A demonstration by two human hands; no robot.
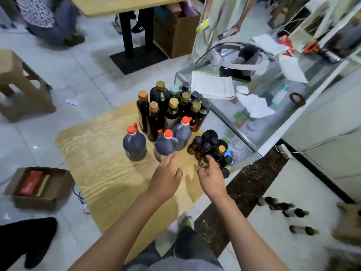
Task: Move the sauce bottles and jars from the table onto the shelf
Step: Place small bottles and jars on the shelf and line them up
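Observation:
A low wooden table carries many dark sauce bottles. Three squat jugs with red caps stand in front, tall bottles with gold and orange caps stand behind, and several small dark bottles and jars cluster at the right edge. My left hand reaches with relaxed fingers toward the base of the middle red-capped jug, touching or nearly touching it. My right hand curls its fingers round a small brown bottle at the front of the right cluster. On the white shelf lower right lie a few small bottles.
A glass display counter with papers, cloths and a headset stands right of the table. A brown stool and an open cardboard box are on the tiled floor at left. Other people stand at the top and lower left.

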